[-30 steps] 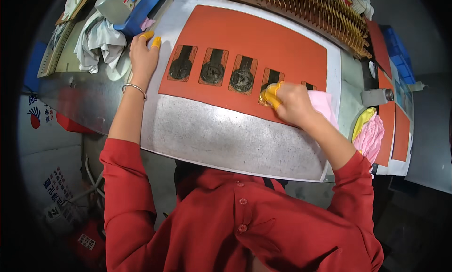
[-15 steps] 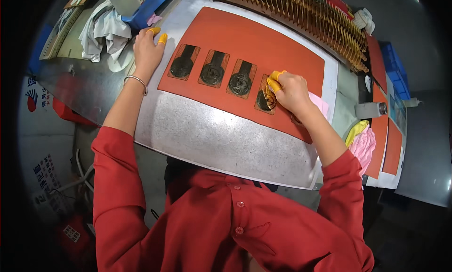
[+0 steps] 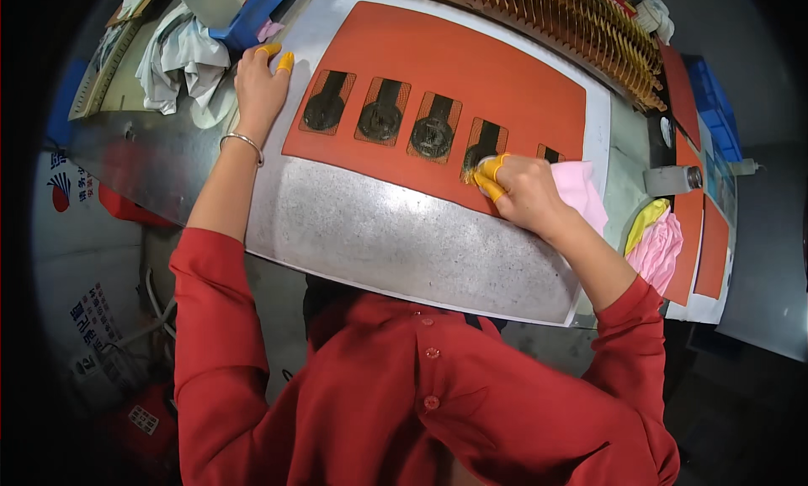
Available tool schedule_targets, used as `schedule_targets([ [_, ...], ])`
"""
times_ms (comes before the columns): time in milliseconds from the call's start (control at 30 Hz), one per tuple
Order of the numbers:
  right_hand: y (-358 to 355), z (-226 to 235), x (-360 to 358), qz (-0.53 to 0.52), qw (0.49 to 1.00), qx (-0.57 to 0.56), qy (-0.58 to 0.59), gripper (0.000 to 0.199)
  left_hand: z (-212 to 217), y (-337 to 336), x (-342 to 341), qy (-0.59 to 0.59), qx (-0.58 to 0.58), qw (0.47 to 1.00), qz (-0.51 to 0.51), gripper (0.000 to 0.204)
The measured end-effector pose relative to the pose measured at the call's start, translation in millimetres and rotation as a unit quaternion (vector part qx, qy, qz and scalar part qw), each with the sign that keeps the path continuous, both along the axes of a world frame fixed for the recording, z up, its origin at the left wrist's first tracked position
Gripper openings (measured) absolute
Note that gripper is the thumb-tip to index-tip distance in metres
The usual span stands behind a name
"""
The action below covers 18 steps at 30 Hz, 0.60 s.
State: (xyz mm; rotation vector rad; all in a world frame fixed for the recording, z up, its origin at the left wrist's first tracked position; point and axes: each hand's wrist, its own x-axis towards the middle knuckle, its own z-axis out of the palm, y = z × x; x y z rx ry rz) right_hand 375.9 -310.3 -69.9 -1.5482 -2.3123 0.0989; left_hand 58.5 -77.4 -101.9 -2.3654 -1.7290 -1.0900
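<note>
I see a white cloth (image 3: 194, 61) lying on the counter (image 3: 151, 162) at far left. Next, the left hand (image 3: 261, 90) rests at the board's (image 3: 396, 233) left edge, its yellow-tipped fingers slightly apart, holding nothing I can see. On the red mat (image 3: 471, 69), dark-patterned cards (image 3: 380, 110) stand in a row. The right hand (image 3: 526, 191) bends over the fourth card's (image 3: 485, 141) lower end, fingertips close together; I cannot tell whether they grip it. A pink cloth (image 3: 582, 191) lies just beyond, then a bottle (image 3: 667, 180) on its side.
</note>
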Motion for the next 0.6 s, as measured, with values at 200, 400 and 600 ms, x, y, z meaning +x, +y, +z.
schedule_targets([
  [200, -4, 4, -2, 0.011, 1.000, -0.016, -0.007, 0.004, -7, 1, -4, 0.007, 0.004, 1.000, -0.003, 0.027],
  [400, 4, 8, 2, -0.004, 1.000, -0.017, -0.007, 0.007, -10, 5, -3, -0.015, -0.007, 1.000, -0.008, 0.031],
  [600, 3, 2, 6, -0.002, 1.000, -0.018, -0.015, 0.006, -13, 4, -4, 0.000, 0.002, 1.000, -0.017, 0.031],
])
